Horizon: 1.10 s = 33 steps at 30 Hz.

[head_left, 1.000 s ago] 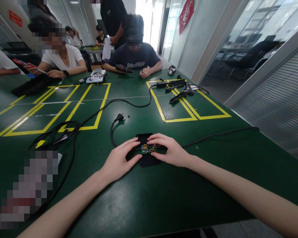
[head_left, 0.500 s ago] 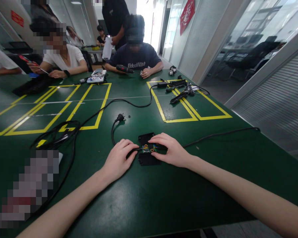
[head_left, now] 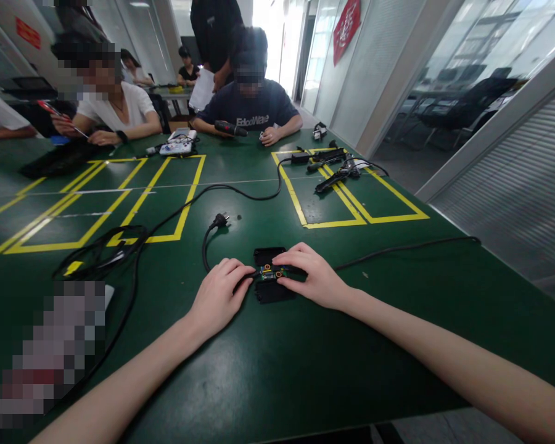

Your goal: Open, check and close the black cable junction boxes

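Note:
A small black opened case (head_left: 272, 291) lies on the green table (head_left: 277, 364), with a circuit board (head_left: 269, 272) showing orange and green parts in its middle. My left hand (head_left: 219, 295) rests curled at the case's left end, fingertips pinched on the black cord where it enters the board. My right hand (head_left: 311, 276) lies over the right end, fingers bent down onto the board and case. The cord loops away from the case to a black plug (head_left: 221, 219) lying just beyond it.
A bundle of black cable (head_left: 102, 251) lies at the left. Yellow tape boxes (head_left: 351, 197) mark the table; black tools and adapters (head_left: 333, 165) sit in the right box. Two people sit across the table, one hand holding a black screwdriver (head_left: 230, 128). A thin cable (head_left: 411, 246) runs right.
Both hands have pulled slightly closer together and my left fingers have curled tighter on the cord end. The case sits a little farther from me in view.

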{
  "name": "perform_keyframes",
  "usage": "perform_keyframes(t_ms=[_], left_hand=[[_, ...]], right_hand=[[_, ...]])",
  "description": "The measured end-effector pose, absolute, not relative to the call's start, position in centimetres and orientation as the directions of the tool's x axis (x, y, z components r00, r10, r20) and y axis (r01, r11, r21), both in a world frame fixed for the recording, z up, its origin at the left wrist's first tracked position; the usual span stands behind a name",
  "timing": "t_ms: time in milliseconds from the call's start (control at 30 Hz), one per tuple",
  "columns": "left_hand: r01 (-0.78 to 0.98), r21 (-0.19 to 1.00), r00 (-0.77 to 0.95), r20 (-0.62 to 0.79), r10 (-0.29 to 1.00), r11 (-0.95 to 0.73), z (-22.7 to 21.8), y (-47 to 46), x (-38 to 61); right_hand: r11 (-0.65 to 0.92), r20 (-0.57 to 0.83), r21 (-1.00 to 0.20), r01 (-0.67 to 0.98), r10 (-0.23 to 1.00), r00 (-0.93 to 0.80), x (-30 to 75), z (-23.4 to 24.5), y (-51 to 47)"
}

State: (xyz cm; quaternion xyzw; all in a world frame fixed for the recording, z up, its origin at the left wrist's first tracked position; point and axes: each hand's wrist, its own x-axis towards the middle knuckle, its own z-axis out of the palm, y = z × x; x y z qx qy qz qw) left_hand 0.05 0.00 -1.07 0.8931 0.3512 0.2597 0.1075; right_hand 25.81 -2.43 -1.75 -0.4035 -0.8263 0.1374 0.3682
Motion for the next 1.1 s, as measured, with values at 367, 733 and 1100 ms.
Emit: perform_keyframes(t_ms=[367,733,1100], left_hand=[[0.582,0.467,0.575,0.343,0.743,-0.666,-0.6,-0.1,-0.2],[0.422,0.592,0.608,0.377,0.699,-0.687,0.6,-0.9,-0.4],[0.422,0.603,0.655,0.314,0.687,-0.677,0.7,-1.0,-0.4]], right_hand=[[0.631,0.395,-0.360,0.688,0.771,-0.500,28.8,-0.2,-1.9],[0.705,0.468,-0.436,0.559,0.708,-0.529,29.0,0.3,-2.9],[0.696,0.394,-0.484,0.531,0.715,-0.578,28.7,0.2,-3.2]])
